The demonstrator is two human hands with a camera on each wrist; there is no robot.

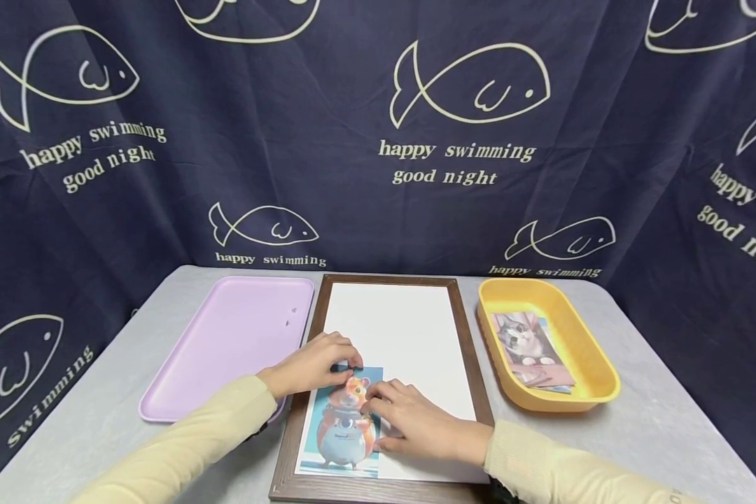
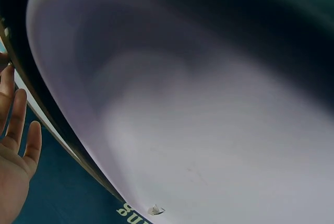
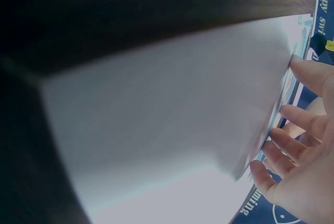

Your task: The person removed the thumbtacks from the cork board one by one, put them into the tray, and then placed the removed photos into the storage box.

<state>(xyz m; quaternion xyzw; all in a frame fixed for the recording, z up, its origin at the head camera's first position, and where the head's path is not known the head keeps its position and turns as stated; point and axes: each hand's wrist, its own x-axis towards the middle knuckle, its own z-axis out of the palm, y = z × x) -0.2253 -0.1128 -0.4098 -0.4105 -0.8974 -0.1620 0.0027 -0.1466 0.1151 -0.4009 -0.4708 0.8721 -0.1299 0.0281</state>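
A picture card of an orange and white cartoon hamster [image 1: 346, 448] lies flat on the lower left of a white board [image 1: 403, 322] inside a brown frame [image 1: 471, 357]. My left hand [image 1: 318, 362] is at the card's upper left, its thumb and bent fingertips touching near the top edge. Fingers of my right hand [image 1: 418, 422] rest along the card's right edge, spread and slightly bent. The right wrist view shows those fingertips [image 3: 276, 132] in a row at that edge. Only part of the left hand shows in the left wrist view, with several fingers [image 2: 17, 117] loosely extended.
To the left of the frame lies a pale purple tray [image 1: 227, 336] with two small dark marks. A yellow bin [image 1: 494, 350] stands on the right, holding several picture cards, a cat card [image 1: 526, 343] on top. Dark blue fish-print cloth [image 1: 353, 210] hangs behind the grey table [image 1: 642, 434].
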